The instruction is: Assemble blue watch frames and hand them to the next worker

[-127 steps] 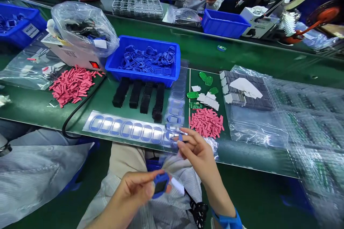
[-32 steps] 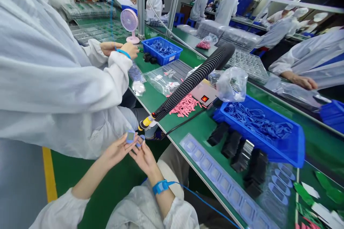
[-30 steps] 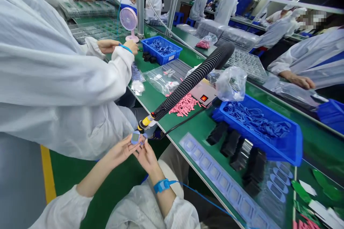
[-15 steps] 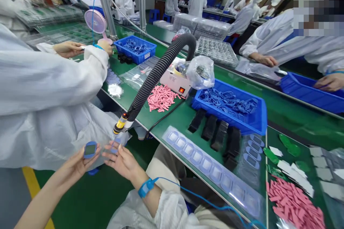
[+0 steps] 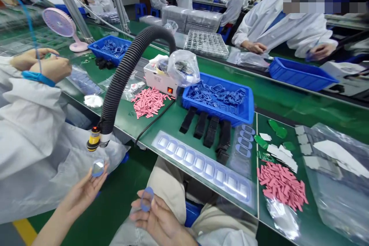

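My left hand (image 5: 83,191) is closed on a small blue-framed display piece (image 5: 98,168), pinched at its edge. Its shiny face catches the light. Just above it hangs a yellow nozzle with a red light (image 5: 94,138), at the mouth of a black ribbed hose (image 5: 127,69). Lower and to the right, my right hand (image 5: 164,215) holds a thin, see-through blue oval film (image 5: 147,199) between thumb and fingers. On the table edge beyond lies a clear sheet of similar blue film pieces (image 5: 198,164).
A blue bin (image 5: 250,103) of blue frames stands behind black stacks (image 5: 211,130). Pink strips lie in two heaps (image 5: 150,102), by a white box (image 5: 158,77) and at right. A co-worker's hands (image 5: 52,63) are at far left; another person (image 5: 276,23) sits opposite.
The view has swung right. My hands have moved apart; the right one has gone lower with the film. The display piece has been tilted under the nozzle.
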A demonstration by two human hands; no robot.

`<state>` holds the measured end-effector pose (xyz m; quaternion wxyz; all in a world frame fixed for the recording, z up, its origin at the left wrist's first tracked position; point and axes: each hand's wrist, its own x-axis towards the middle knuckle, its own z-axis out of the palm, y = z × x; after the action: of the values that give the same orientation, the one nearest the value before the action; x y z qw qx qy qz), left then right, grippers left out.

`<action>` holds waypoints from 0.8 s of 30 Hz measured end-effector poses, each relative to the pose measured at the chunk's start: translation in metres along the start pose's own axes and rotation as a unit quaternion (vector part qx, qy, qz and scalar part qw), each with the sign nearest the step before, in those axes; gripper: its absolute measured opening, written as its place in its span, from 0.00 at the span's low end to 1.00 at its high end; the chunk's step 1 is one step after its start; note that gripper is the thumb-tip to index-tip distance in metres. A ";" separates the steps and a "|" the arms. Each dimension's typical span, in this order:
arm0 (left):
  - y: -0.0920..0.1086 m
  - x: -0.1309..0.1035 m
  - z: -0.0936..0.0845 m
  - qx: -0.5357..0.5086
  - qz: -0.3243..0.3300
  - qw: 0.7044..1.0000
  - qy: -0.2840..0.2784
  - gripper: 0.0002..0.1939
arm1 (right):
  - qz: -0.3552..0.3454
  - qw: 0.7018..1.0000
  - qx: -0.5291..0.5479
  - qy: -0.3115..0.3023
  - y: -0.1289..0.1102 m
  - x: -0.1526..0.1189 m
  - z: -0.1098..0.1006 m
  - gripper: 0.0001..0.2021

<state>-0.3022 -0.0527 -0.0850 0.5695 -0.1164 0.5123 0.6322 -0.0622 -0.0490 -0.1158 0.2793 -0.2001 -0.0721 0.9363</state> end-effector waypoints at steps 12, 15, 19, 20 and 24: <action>-0.106 -0.090 0.131 0.026 -0.186 0.952 -0.242 0.10 | -0.219 0.970 0.017 0.103 -0.098 -0.096 0.039 0.18; -0.126 -0.107 0.162 0.020 -0.241 0.924 -0.297 0.10 | -0.273 0.955 -0.003 0.113 -0.111 -0.113 0.034 0.16; -0.155 -0.121 0.192 0.017 -0.281 0.908 -0.311 0.11 | -0.326 0.933 -0.027 0.147 -0.126 -0.131 0.030 0.15; -0.162 -0.124 0.198 0.017 -0.287 0.908 -0.304 0.11 | -0.338 0.928 -0.027 0.157 -0.129 -0.136 0.029 0.15; -0.185 -0.135 0.219 0.019 -0.320 0.908 -0.270 0.15 | -0.371 0.908 -0.023 0.195 -0.138 -0.158 0.023 0.14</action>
<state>-0.0081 0.0049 0.0166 0.8598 -0.0882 0.2860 0.4138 0.1176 -0.0216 -0.0081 0.6104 -0.3439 -0.1066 0.7055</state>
